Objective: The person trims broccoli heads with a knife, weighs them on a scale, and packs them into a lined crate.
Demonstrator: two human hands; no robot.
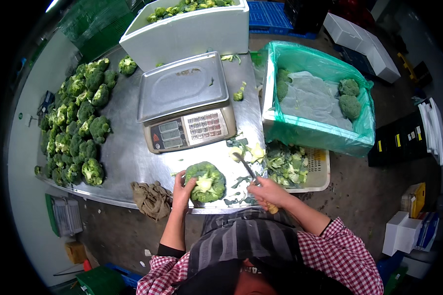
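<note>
My left hand [184, 190] grips the left side of a broccoli head [205, 183], which lies near the front edge of the steel table [122, 155] with its pale cut stem facing up. In my right hand [267, 193] is a knife [248, 167] with a wooden handle, its blade pointing away from me and to the left. Cut stem pieces [256, 152] and leaf scraps [240, 182] lie around the blade, right of the broccoli head. Left of my left hand, a crumpled brown cloth [151, 201] hangs over the table edge.
A digital scale [184, 99] stands mid-table, with a pile of broccoli [75, 121] to its left. Behind it is a white foam box [188, 35] of broccoli pieces. At right, a green-lined foam box [319, 134] holds several heads above a scrap-filled crate [319, 169].
</note>
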